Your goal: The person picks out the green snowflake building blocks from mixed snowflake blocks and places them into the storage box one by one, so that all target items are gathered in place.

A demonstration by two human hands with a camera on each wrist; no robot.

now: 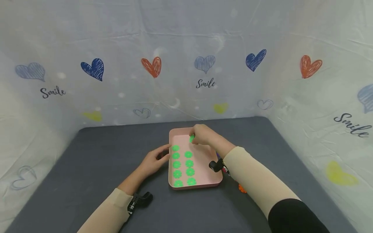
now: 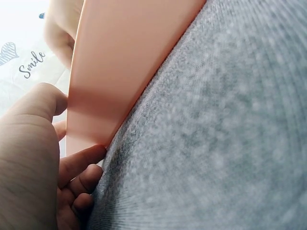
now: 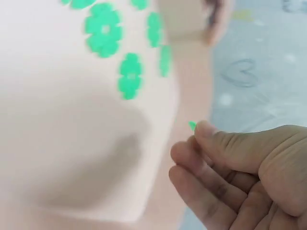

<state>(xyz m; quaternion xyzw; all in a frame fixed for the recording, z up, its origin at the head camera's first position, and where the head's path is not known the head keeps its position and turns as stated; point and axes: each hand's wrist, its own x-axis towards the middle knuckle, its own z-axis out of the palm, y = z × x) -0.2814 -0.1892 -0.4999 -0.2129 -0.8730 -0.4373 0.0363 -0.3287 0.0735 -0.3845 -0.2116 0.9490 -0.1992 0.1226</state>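
Observation:
A pink tray [image 1: 204, 168] lies in the middle of the grey table [image 1: 87, 168]. Several green flower pieces [image 1: 177, 164] lie in it in two columns, also seen in the right wrist view as green flower pieces [image 3: 102, 29]. My right hand [image 1: 194, 138] hovers over the tray's far end and pinches one green flower piece [image 1: 191, 138] between thumb and fingertips; only its tip [image 3: 192, 125] shows in the right wrist view. My left hand [image 1: 164, 154] holds the tray's left wall [image 2: 120, 72], thumb [image 2: 38, 103] at the rim and fingers [image 2: 79, 160] curled at its base.
An orange piece [image 1: 242, 188] lies on the table just right of the tray, partly hidden by my right forearm. White cloth walls printed with hearts [image 1: 93, 68] close in the table at the back and both sides. Grey table surface [image 2: 216, 143] stretches left of the tray.

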